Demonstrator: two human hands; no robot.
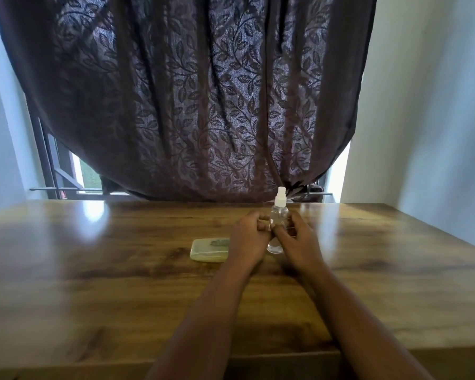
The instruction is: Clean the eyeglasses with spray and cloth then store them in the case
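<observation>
Both hands, left hand (247,237) and right hand (299,242), curl together before the spray bottle (278,215); what they pinch cannot be told (glasses unseen). Left of them, the closed case (209,250) suggests cleaning barely started.

Clear spray bottle (278,223) with white nozzle between the hands; pale green case (209,250), perhaps leaf-printed, left of the left hand (248,237); brown wood-grain table (121,270).

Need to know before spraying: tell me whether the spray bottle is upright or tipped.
Upright. The spray bottle stands on the table, white nozzle pointing up, between the left hand and right hand.
</observation>
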